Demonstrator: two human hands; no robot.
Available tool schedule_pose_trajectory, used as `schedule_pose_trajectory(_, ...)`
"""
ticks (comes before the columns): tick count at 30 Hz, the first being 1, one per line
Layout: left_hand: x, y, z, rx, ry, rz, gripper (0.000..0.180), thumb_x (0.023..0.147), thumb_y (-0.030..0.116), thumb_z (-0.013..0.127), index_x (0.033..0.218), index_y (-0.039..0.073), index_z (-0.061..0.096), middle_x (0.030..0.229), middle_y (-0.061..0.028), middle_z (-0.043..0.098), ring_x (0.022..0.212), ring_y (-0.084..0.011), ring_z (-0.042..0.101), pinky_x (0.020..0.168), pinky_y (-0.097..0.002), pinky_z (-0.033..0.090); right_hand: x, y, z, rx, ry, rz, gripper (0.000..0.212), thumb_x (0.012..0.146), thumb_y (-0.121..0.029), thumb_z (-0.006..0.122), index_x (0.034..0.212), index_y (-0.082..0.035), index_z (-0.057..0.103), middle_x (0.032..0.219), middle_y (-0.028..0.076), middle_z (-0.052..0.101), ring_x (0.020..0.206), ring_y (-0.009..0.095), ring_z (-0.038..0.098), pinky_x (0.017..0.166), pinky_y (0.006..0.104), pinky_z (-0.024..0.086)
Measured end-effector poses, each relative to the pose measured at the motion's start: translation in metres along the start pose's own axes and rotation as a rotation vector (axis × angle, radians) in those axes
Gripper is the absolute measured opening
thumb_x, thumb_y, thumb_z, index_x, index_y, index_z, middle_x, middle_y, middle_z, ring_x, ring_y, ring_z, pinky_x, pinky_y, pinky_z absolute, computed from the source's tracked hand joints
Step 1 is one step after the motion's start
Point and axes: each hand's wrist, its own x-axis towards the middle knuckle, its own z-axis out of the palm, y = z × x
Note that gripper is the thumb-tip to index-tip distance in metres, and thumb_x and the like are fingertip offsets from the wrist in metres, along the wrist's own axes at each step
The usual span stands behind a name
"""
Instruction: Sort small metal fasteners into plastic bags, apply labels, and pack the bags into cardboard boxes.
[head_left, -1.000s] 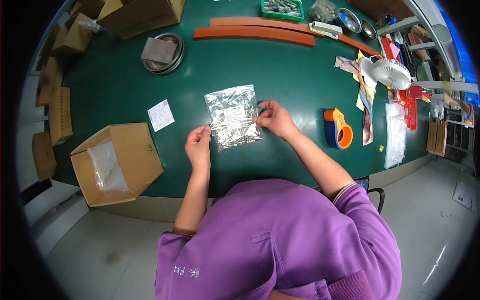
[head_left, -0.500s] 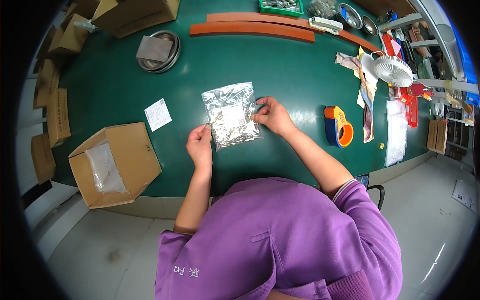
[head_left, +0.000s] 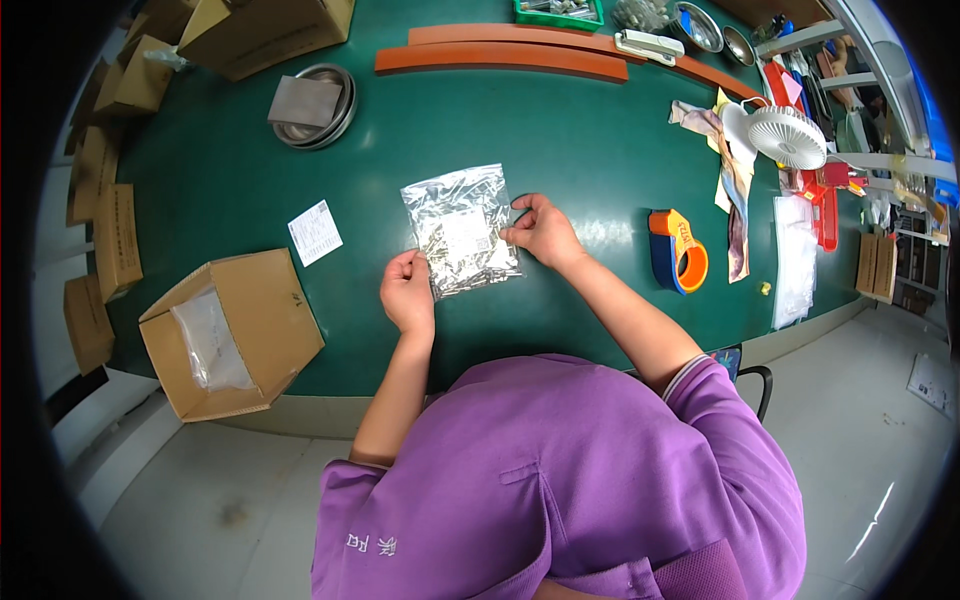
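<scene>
A clear plastic zip bag (head_left: 470,270) full of small silvery metal parts lies on the green table in front of me. A white label (head_left: 464,230) shows in the middle of the bag. My left hand (head_left: 408,296) pinches the bag's lower left edge between thumb and fingertips. On the opposite side my right hand (head_left: 546,234) grips the right edge, its thumb at the plastic and the other fingers curled. A printed white slip of paper (head_left: 315,233) rests on the table to the left of the bag.
An open cardboard box (head_left: 262,320) holding a plastic bag stands at the left front edge. Right of me are an orange and blue tape dispenser (head_left: 680,252) and a white fan (head_left: 787,138). Metal bowls (head_left: 343,110) and brown-orange strips (head_left: 500,62) lie farther back.
My left hand has shifted slightly to the right along the bag's edge. The right hand keeps its grip, and the bag has hardly moved.
</scene>
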Motion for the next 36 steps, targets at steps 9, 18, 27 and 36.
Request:
schedule_pose_trajectory(9,-0.003,0.005,-0.001,0.049,0.006,0.013,0.018,0.084,0.017,0.068,0.093,0.001,0.067,0.065,0.0044,0.055,0.059,-0.0043,0.045,0.056,-0.0221,0.040,-0.003,-0.001,-0.001,-0.010,0.034,-0.036,0.051,0.071,-0.017,0.080,0.112,-0.002,0.053,0.077,0.006,0.062,0.073,0.018,0.060,0.070,0.0305,0.050)
schedule_pose_trajectory(18,-0.003,0.008,-0.003,0.227,0.007,0.051,0.020,0.083,0.021,0.069,0.093,0.004,0.068,0.061,0.0033,0.052,0.056,-0.0076,0.044,0.054,-0.0257,0.040,-0.018,0.010,-0.007,-0.374,0.331,-0.368,0.035,0.074,-0.011,0.069,0.107,-0.005,0.056,0.099,0.013,0.060,0.089,0.032,0.059,0.077,0.0416,0.048)
schedule_pose_trajectory(27,-0.004,0.016,-0.006,0.298,-0.028,0.044,0.022,0.082,0.026,0.069,0.093,0.007,0.068,0.060,0.0005,0.052,0.055,-0.0132,0.049,0.055,-0.0305,0.043,-0.056,0.026,0.025,-0.881,0.127,-0.520,0.070,0.089,-0.045,0.050,0.145,-0.010,0.027,0.150,0.010,0.026,0.139,0.026,0.022,0.112,0.0559,0.012)
schedule_pose_trajectory(36,-0.003,0.007,-0.011,0.302,-0.066,0.096,0.022,0.083,0.023,0.067,0.098,0.007,0.066,0.059,-0.0011,0.053,0.055,-0.0152,0.052,0.055,-0.0320,0.043,-0.050,0.025,0.022,-0.915,0.105,-0.566,0.084,0.086,-0.058,0.048,0.146,-0.005,0.023,0.152,0.010,0.022,0.141,0.032,0.017,0.113,0.0563,0.008)
